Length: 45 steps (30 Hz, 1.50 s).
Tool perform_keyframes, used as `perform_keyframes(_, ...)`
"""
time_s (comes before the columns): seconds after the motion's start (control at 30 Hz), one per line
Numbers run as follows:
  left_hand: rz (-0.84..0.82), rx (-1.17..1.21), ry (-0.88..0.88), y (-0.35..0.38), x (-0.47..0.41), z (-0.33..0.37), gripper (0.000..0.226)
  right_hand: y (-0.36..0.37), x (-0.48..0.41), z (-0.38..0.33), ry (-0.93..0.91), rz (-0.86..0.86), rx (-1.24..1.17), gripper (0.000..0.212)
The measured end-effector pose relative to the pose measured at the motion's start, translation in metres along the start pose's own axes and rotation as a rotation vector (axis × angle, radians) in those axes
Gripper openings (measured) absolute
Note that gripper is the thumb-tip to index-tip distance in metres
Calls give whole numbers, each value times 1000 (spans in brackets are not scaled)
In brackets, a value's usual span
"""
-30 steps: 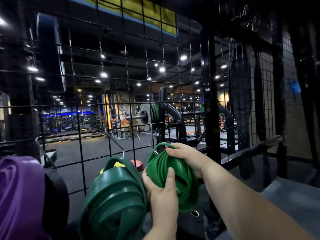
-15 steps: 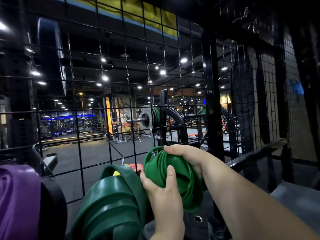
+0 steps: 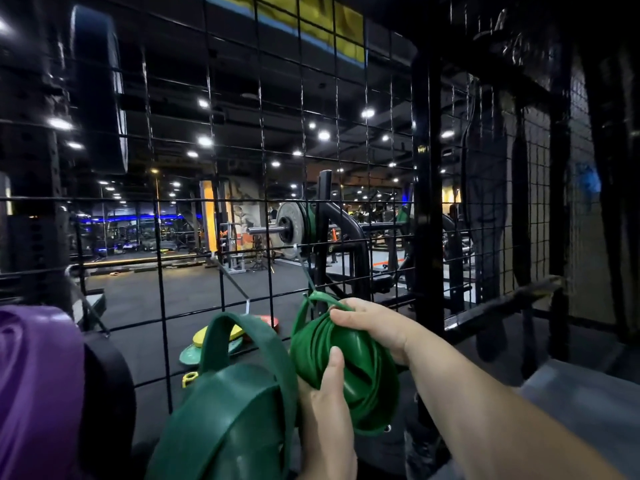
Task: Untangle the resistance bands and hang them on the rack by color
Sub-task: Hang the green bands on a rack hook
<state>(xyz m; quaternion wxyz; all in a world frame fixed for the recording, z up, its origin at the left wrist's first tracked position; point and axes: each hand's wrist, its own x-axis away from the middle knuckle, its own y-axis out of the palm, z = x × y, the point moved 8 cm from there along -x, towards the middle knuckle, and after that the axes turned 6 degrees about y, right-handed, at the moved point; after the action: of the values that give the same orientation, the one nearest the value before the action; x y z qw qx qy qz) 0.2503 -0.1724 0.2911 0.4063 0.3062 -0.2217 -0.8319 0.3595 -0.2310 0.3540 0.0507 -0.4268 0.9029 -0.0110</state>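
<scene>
A bundle of narrow bright green bands (image 3: 367, 372) hangs from a metal hook (image 3: 304, 268) on the black wire grid rack (image 3: 214, 202). My right hand (image 3: 374, 323) grips the bundle's top, fingers curled over the loops. From below, my left hand (image 3: 329, 403) holds the bundle with the thumb pressed on its front. Left of it, wide dark green bands (image 3: 235, 403) hang on a second hook (image 3: 232, 282). A purple band (image 3: 34, 386) and a black band (image 3: 107, 386) hang at the far left.
A thick black post (image 3: 426, 202) stands just right of the bundle. Dark bands (image 3: 491, 202) hang on the mesh panel at the right. Behind the grid are a loaded barbell (image 3: 287, 230) and coloured discs (image 3: 214, 336) on the gym floor.
The view has shifted slightly lower and closer. Both hands stay on the bright green bundle at the hook; my right fingers have curled further over its top.
</scene>
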Motion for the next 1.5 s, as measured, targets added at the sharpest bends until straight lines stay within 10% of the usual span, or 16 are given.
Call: perform_keyframes(1.5,-141,-111,25,-18,-4,-25,57,-4,54,20,-180,611,406,82)
